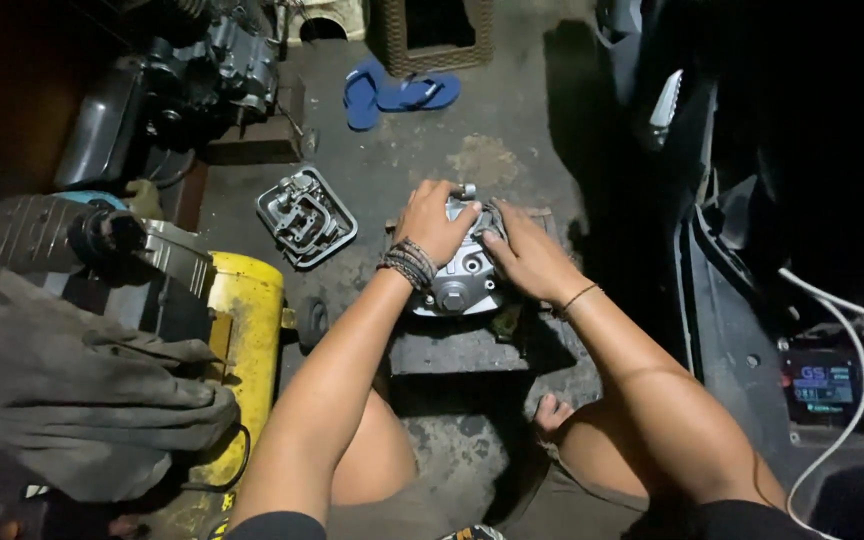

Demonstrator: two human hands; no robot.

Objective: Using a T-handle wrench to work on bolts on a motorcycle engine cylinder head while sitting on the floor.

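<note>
I see open floor (512,110) beyond the engine part (462,275) | metal cover (306,216) lies just left of it | yellow tank (247,330) blocks farther left | dark bodywork (722,290) walls the right.

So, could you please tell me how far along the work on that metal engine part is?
Done: a grey cover already lies apart on the concrete floor. In hand: the left hand and right hand both grip the engine part, which rests on a block. What remains cannot be judged from this view.

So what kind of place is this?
Probably a small engine repair workshop: both hands rest on a metal engine part, another engine sits on the stained concrete floor, beside a yellow tank.
</note>
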